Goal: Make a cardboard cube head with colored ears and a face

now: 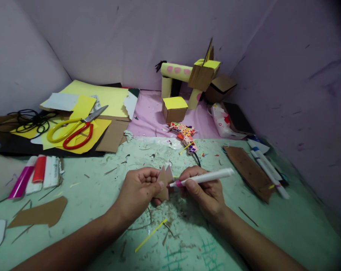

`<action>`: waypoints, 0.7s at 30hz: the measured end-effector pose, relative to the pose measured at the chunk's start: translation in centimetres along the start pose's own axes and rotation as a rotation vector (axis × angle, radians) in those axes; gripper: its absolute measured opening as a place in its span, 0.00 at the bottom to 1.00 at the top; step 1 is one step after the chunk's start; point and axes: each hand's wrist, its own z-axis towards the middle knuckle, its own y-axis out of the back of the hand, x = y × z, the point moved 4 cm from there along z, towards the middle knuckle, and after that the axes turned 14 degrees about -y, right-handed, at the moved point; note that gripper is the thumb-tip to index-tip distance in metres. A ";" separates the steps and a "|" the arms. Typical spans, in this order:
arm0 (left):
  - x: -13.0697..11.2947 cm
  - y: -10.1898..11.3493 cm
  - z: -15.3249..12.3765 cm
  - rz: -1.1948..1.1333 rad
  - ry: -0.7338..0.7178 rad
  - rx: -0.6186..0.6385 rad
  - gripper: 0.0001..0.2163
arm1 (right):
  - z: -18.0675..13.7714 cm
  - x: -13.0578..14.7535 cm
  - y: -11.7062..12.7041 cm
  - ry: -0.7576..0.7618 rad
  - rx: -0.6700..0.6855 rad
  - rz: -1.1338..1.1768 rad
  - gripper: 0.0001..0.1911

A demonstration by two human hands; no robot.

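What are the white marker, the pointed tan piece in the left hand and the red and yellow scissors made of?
White marker with a pink tip: probably plastic, from its smooth, even barrel.
Pointed tan piece: matte, perhaps thin card, from its flat face.
Scissors with red and yellow handles: dull grey blades suggest metal; smooth, evenly coloured handles, possibly plastic.

Single head-worn view, close above the green tabletop (88, 192), forward and downward
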 end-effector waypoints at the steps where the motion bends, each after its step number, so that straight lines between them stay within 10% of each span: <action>1: 0.0 0.0 0.0 0.001 -0.001 0.001 0.08 | 0.0 0.0 -0.1 0.004 -0.004 -0.007 0.08; 21: 0.2 0.1 0.0 -0.016 0.006 -0.018 0.09 | 0.0 0.7 -0.5 -0.025 0.118 -0.135 0.11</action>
